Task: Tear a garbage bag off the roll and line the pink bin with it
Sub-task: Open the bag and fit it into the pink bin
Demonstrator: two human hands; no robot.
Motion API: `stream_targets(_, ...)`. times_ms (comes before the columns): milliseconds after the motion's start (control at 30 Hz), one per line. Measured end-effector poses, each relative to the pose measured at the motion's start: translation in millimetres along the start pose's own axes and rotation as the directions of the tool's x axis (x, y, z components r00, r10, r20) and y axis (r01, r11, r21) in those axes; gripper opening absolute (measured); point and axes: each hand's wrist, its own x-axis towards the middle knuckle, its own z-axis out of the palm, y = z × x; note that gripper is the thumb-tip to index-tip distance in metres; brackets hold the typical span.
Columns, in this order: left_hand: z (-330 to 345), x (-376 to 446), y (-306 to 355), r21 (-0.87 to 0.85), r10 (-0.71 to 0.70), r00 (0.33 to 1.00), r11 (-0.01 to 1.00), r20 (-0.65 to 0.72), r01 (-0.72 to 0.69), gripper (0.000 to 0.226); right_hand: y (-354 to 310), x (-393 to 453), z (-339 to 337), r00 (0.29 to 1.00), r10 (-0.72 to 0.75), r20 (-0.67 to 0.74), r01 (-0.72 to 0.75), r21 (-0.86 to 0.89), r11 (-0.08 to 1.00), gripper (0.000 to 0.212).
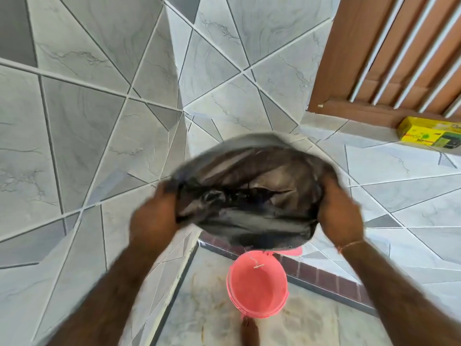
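Grey tiled walls [82, 116] were seen meeting in a corner. A black garbage bag [249, 196], blurred and spread open, was held up in the air above the pink bin [257, 288], which stood empty on the floor. The bag's edges were gripped by the left hand [156, 216] and the right hand [340, 216], fingers closed on the plastic. A yellow box [429, 133] lay on the ledge beneath the brown shutter [389, 53].
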Motion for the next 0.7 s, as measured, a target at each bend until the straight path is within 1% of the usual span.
stream_targets(33,19.9,-11.0,-3.1,0.066,0.021,0.978,0.997,0.207,-0.035,0.063,11.6,-11.0,15.4,0.976,0.036,0.217,-0.029,-0.036,0.999,0.054)
stream_targets(67,40.5,-22.9,-8.0,0.111,0.004,0.924,0.993,0.382,-0.050,0.062,23.9,-22.7,29.4,0.912,0.103,0.398,-0.071,-0.095,0.993,0.055)
stream_targets(100,56.8,-29.4,-12.5,0.124,-0.012,0.879,0.991,0.477,-0.053,0.060,36.3,-30.2,41.9,0.858,0.149,0.492,-0.081,-0.157,0.984,0.058)
stream_targets(133,66.8,-33.8,-16.3,0.113,-0.012,0.857,0.992,0.515,-0.054,0.058,44.4,-36.8,49.6,0.830,0.165,0.534,-0.057,-0.213,0.975,0.056)
stream_targets(200,73.9,-34.9,-20.3,0.097,0.015,0.849,0.992,0.529,-0.078,0.056,50.8,-40.9,55.3,0.833,0.108,0.542,0.062,-0.287,0.956,0.051)
stream_targets(267,74.4,-30.7,-20.2,0.117,0.016,0.823,0.988,0.568,-0.100,0.056,53.3,-38.4,58.2,0.816,0.101,0.569,0.083,-0.287,0.954,0.056)
stream_targets(333,77.2,-25.7,-23.2,0.152,0.016,0.792,0.979,0.610,-0.137,0.053,55.2,-33.0,60.8,0.769,0.136,0.625,0.096,-0.323,0.942,0.067)
stream_targets(400,79.5,-24.2,-26.0,0.179,0.013,0.740,0.968,0.673,-0.179,0.048,57.7,-31.4,64.9,0.717,0.141,0.682,0.146,-0.345,0.927,0.072)
stream_targets(500,89.8,-28.4,-31.5,0.152,0.015,0.660,0.969,0.751,-0.195,0.040,63.8,-35.2,73.5,0.658,0.140,0.740,0.177,-0.333,0.926,0.067)
stream_targets(533,95.0,-28.6,-33.4,0.133,0.018,0.639,0.973,0.769,-0.187,0.039,66.8,-35.4,77.7,0.651,0.135,0.747,0.171,-0.318,0.933,0.064)
stream_targets(600,104.0,-27.1,-34.3,0.093,0.017,0.623,0.985,0.782,-0.144,0.041,71.7,-33.3,86.9,0.658,0.125,0.742,0.149,-0.291,0.945,0.057)
stream_targets(700,116.0,-20.0,-29.4,0.040,0.018,0.629,0.996,0.777,-0.078,0.046,75.1,-28.6,100.8,0.695,0.136,0.706,0.102,-0.284,0.953,0.046)
